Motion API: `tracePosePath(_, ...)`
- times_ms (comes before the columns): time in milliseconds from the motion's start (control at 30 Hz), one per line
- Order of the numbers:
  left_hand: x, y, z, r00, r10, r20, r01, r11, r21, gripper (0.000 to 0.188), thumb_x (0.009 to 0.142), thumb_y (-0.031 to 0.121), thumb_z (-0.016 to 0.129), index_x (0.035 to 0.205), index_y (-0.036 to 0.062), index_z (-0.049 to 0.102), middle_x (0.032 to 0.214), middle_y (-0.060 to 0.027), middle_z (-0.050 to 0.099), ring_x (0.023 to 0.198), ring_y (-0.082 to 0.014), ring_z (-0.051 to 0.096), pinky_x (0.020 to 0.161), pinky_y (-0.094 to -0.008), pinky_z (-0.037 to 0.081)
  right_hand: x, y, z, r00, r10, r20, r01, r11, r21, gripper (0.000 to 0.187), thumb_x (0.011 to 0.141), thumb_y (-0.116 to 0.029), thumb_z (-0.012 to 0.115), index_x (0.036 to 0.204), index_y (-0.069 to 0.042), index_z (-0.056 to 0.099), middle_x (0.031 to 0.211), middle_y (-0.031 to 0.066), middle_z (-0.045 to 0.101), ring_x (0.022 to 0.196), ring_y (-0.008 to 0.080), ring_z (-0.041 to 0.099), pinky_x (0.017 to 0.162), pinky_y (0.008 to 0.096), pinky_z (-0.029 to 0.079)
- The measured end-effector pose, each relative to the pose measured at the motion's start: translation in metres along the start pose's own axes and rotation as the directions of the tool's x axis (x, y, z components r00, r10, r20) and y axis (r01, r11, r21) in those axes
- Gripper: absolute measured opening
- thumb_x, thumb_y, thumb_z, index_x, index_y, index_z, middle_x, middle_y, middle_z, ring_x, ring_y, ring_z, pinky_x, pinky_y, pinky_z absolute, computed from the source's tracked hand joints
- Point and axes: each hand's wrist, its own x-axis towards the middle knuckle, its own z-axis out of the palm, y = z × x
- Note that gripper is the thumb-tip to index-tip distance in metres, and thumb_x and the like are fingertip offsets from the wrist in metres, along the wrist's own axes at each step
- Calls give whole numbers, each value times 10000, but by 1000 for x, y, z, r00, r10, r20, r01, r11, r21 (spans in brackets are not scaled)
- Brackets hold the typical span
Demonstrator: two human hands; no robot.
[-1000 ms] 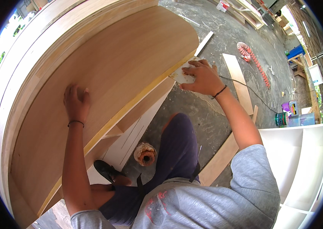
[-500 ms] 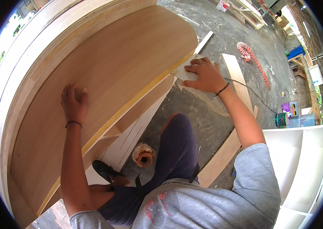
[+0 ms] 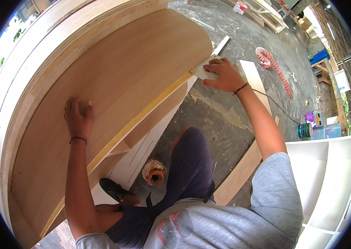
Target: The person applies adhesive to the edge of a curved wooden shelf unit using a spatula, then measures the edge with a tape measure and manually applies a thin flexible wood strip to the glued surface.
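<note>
A large curved wooden cabinet (image 3: 121, 70) fills the left side, its broad panel toward me. My left hand (image 3: 78, 119) rests on that panel, fingers slightly bent and apart, holding nothing. Along the panel's near edge runs a yellowish coated strip (image 3: 142, 113). At the far end of this strip, my right hand (image 3: 225, 76) grips a flat, pale, stained spreader (image 3: 201, 71) whose edge meets the strip. The fingers lie over the spreader and the thumb is on its near side. A crusted can (image 3: 154, 172) with an orange-brown inside stands on the floor by my knee.
Long wooden boards (image 3: 256, 81) lie on the concrete floor (image 3: 212, 120) to the right. Beyond them is a coiled red hose (image 3: 278, 71). A green tin (image 3: 305, 130) and a purple can (image 3: 318, 117) stand near a white shelf unit (image 3: 308, 166). A cable crosses the floor.
My right hand and the spreader have shifted slightly up and away along the yellowish edge. My left hand has slid a little toward me on the panel.
</note>
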Motion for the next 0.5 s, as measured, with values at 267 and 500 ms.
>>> tracePosePath(267, -1, -9, 0, 999, -40, 32, 39, 998, 47, 395, 854, 289, 647, 1103, 1, 544, 1227, -191, 528, 1169, -361, 475, 1003, -453, 370, 4, -2, -18, 987, 14, 162, -2, 997, -73, 620, 695, -565, 674, 1192, -195, 644, 1328, 61, 535, 1302, 312, 386, 1007, 687, 252)
tracePosePath(500, 1, -2, 0, 1000, -7, 22, 7, 1000, 0, 411, 863, 293, 634, 1115, -12, 527, 1220, -203, 527, 1159, -375, 478, 993, -459, 375, 2, 8, -6, 997, 24, 72, -21, 999, -43, 598, 705, -558, 668, 1190, -209, 643, 1311, 50, 546, 1285, 288, 402, 1010, 687, 245)
